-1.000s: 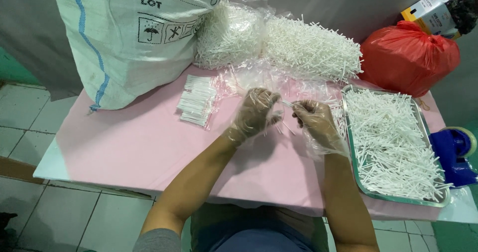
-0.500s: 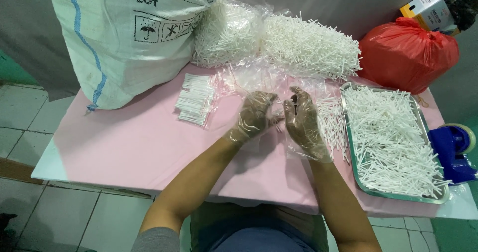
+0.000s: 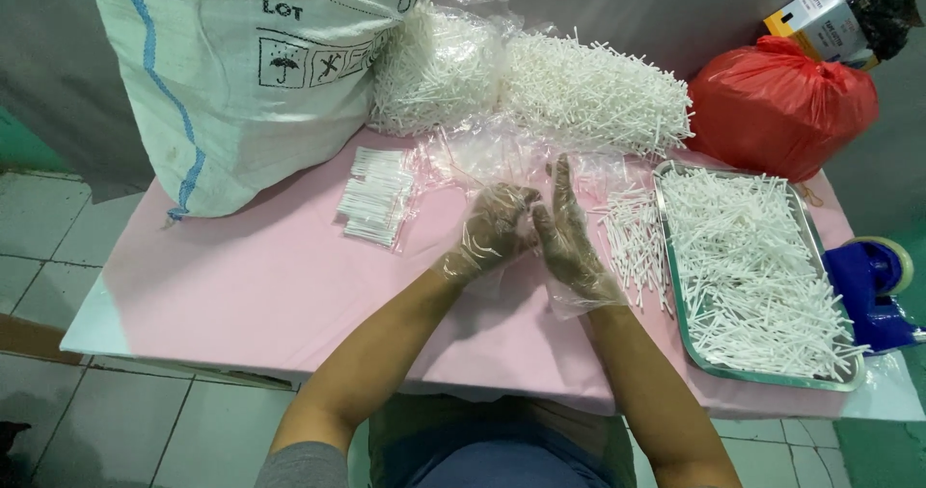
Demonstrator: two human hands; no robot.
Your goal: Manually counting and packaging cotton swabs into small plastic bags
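Both my hands wear loose clear plastic gloves and meet over the middle of the pink table (image 3: 270,276). My left hand (image 3: 494,226) is curled, apparently around a small bunch of thin white sticks that its fingers mostly hide. My right hand (image 3: 564,232) is flat with the fingers straight, its palm pressed against the left hand's fingertips. A loose spread of white sticks (image 3: 629,235) lies just right of my hands. Beyond it stands a metal tray (image 3: 772,376) heaped with more sticks.
Filled clear packets of sticks (image 3: 378,197) lie to the left and empty clear bags (image 3: 482,150) behind my hands. At the back are big heaps of sticks in plastic (image 3: 540,78), a white woven sack (image 3: 241,73) and a red bag (image 3: 781,102). A blue tape dispenser (image 3: 873,281) sits far right.
My right hand has swung from pinching a stick beside the left hand to a flat, upright palm pressed against it. The left hand stayed curled in place.
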